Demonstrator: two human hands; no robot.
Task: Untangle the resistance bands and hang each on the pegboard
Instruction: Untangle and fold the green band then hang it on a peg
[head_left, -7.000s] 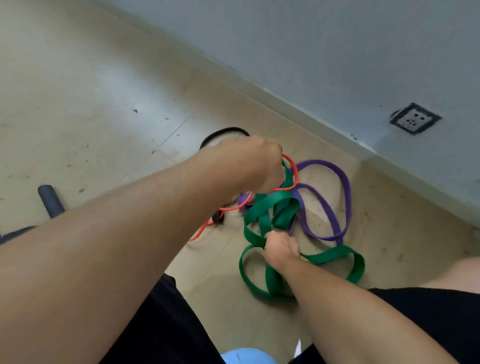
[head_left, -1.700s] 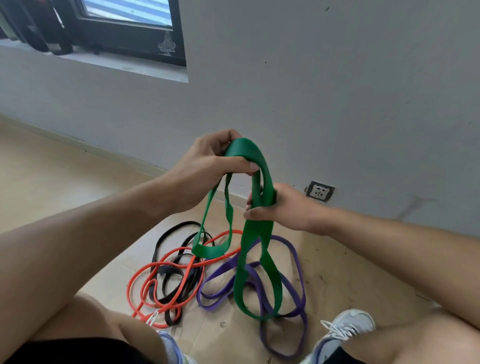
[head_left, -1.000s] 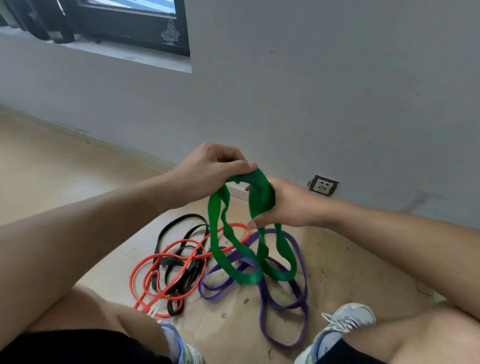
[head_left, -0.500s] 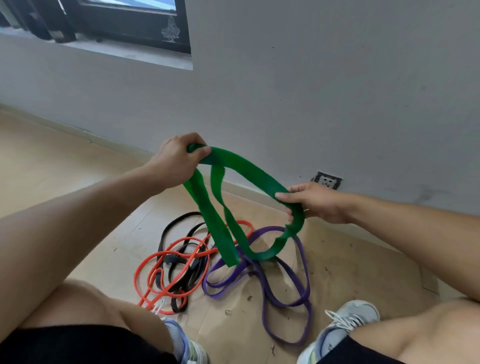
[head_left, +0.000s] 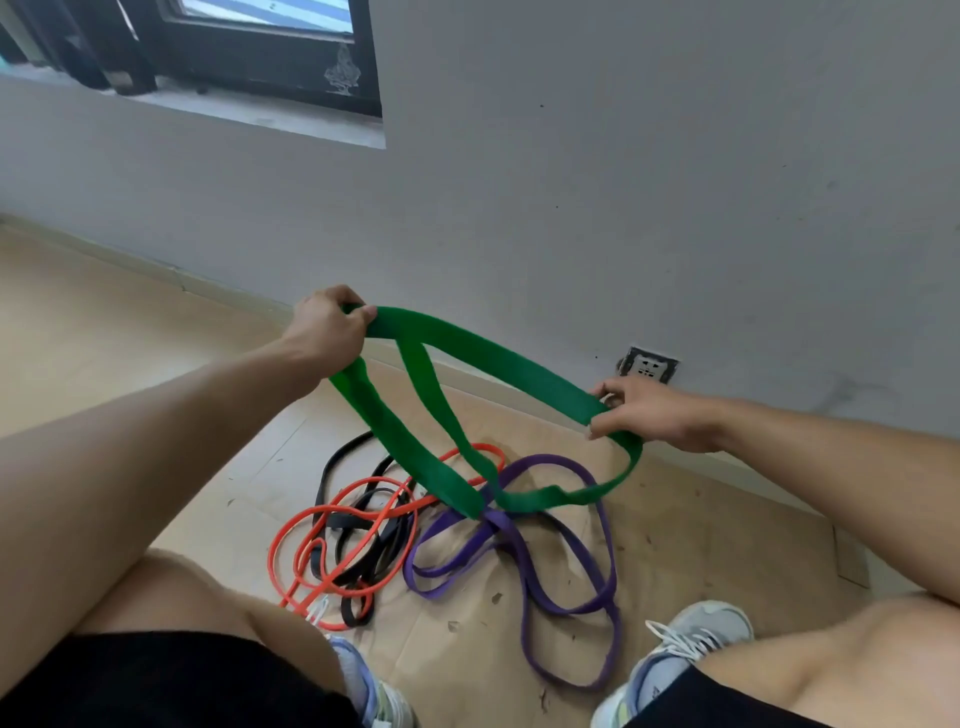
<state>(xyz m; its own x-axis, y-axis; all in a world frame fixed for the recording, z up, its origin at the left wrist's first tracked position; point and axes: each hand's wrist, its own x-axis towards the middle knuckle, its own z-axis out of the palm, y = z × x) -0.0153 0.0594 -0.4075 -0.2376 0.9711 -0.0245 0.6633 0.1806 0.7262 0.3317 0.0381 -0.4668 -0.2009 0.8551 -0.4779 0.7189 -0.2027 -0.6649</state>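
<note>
A wide green resistance band (head_left: 488, 358) hangs in the air between my hands, clear of the floor pile. My left hand (head_left: 324, 330) grips one end, up and to the left. My right hand (head_left: 649, 413) pinches the band further right, near the wall. Loops of the green band sag below toward the floor. Beneath them lie a purple band (head_left: 566, 545), a thin orange band (head_left: 332, 525) and a black band (head_left: 358, 566); the orange and black ones are tangled together. No pegboard is in view.
A grey wall (head_left: 623, 182) with a socket (head_left: 647, 364) stands close ahead, and a dark-framed window (head_left: 260, 47) is at upper left. My knees and both shoes (head_left: 691, 639) frame the pile on the tan floor (head_left: 104, 322).
My hands have drawn further apart, stretching the green band out wide. Seven seconds ago the green band lay in the floor tangle; now it is lifted free of the other bands.
</note>
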